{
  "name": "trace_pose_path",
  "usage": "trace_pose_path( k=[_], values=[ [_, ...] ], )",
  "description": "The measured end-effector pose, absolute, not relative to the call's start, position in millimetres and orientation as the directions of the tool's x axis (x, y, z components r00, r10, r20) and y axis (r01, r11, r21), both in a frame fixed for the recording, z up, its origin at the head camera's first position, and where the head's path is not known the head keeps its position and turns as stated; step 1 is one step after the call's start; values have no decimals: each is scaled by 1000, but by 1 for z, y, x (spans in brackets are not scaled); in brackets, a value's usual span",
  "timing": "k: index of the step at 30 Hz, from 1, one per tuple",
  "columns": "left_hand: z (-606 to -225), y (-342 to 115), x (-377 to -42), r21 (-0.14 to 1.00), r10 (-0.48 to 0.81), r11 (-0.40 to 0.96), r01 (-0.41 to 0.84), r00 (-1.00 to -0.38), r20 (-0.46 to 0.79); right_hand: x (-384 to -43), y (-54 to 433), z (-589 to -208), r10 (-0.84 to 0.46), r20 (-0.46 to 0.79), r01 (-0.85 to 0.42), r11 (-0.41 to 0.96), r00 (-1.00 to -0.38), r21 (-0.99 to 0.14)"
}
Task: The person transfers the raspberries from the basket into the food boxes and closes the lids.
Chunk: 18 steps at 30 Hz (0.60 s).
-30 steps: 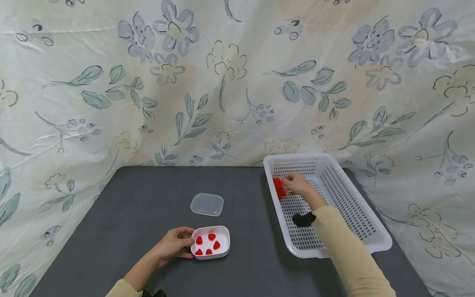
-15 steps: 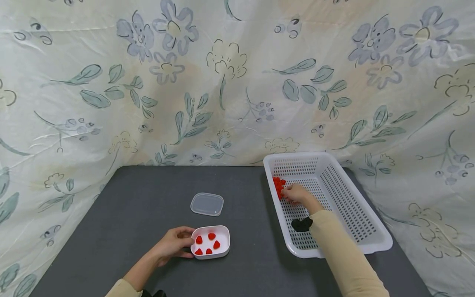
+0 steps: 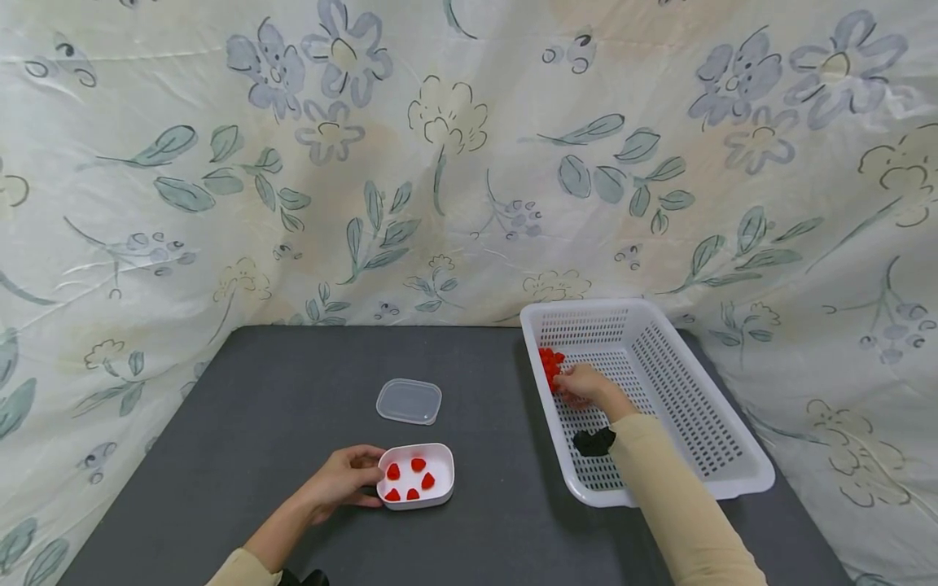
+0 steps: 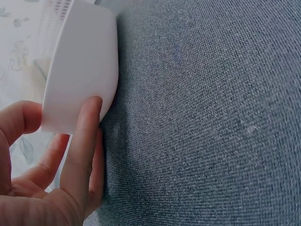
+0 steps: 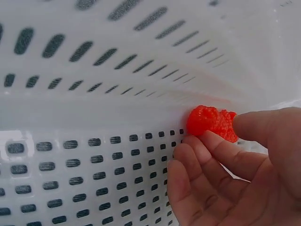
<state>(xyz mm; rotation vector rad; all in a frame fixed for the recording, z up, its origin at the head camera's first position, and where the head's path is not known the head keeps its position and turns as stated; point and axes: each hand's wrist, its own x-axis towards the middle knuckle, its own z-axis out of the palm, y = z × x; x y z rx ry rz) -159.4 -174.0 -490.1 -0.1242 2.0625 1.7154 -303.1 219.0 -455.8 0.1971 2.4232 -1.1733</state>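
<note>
Clasping the white box (image 3: pixel 421 504) on the counter (image 3: pixel 293 391) in the head view, the left hand (image 3: pixel 340 480) is pressing the box's side in the left wrist view, while the right hand (image 5: pixel 254 190), in its own, is touching red berries (image 5: pixel 203 120) in the basket (image 5: pixel 89 115), pinching or not unclear.

Bench, with a hanging cloth (image 3: pixel 440 195) behind it: at the centre front, a tub (image 3: pixel 418 505) with five small pieces (image 3: pixel 418 465) in it and the left grip (image 3: pixel 344 482) against its left end; just behind the tub, a lid (image 3: pixel 409 402), lying apart. To the right, on the same bench (image 3: pixel 293 382), a basket (image 3: pixel 692 374); inside, against its left wall, a cluster (image 3: pixel 550 358), number hard to tell, with the right grip (image 3: pixel 586 384) touching it.
</note>
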Motion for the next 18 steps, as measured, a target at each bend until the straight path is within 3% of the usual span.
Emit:
trace_pose_path(
  k=[18],
  values=[
    [-488, -174, -160, 911, 216, 217, -351, -893, -396, -308, 229, -468, -184, -567, 471, 388, -803, -792]
  ],
)
